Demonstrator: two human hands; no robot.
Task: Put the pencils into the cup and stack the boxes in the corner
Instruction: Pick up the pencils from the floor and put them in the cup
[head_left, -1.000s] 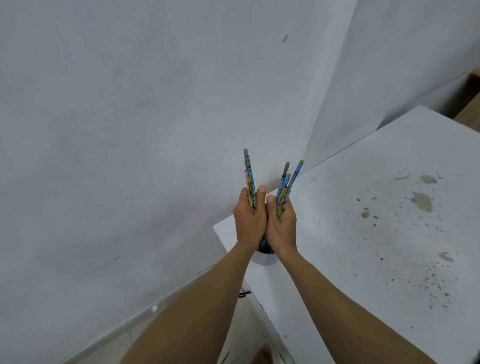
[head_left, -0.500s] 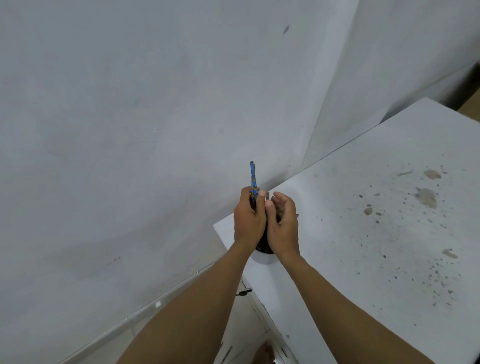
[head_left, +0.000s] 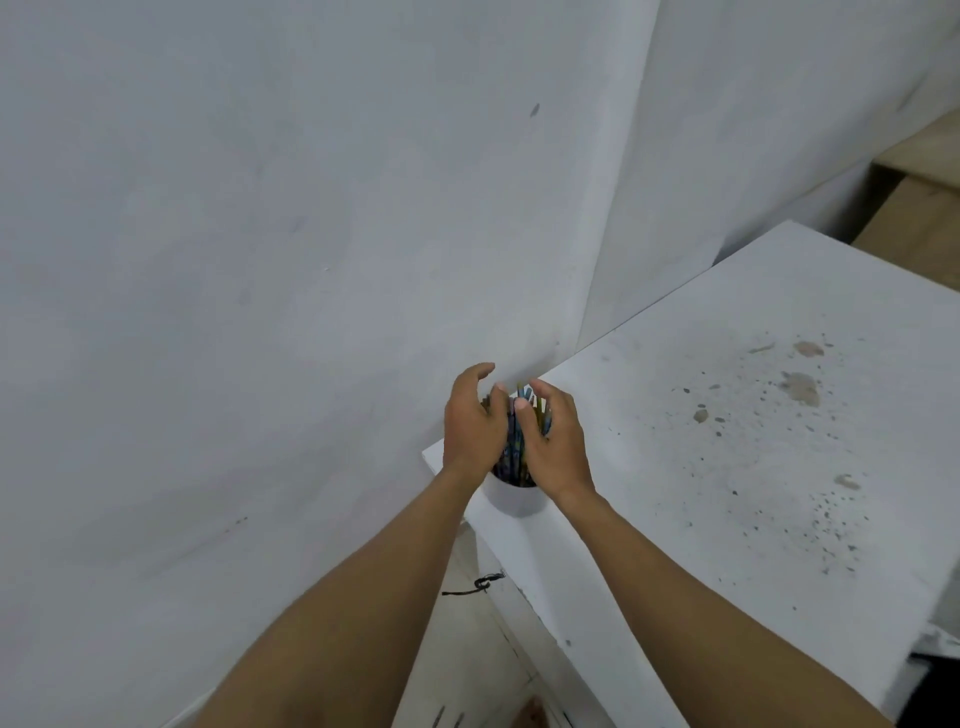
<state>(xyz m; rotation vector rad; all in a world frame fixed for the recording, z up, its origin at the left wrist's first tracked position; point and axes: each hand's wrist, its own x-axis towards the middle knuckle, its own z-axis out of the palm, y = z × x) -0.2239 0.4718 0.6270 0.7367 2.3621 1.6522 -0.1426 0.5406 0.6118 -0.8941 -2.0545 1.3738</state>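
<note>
A white cup (head_left: 514, 500) stands at the near left corner of the white table (head_left: 727, 493), close to the wall. Several colourful pencils (head_left: 515, 447) stand inside it, their tips showing between my hands. My left hand (head_left: 472, 426) hovers over the cup's left side with its fingers spread and curled. My right hand (head_left: 553, 441) cups the right side of the pencil bunch, fingers loose and apart. No boxes are in view.
A grey-white wall (head_left: 260, 260) rises directly left of and behind the table. Dark stains (head_left: 800, 389) speckle the table's right part. A black squiggle mark (head_left: 475, 584) shows on the table's side panel below the cup. A wooden surface (head_left: 919, 208) lies at the far right.
The pencils held up in both hands have dropped down into the cup. Both hands have opened and let go of them.
</note>
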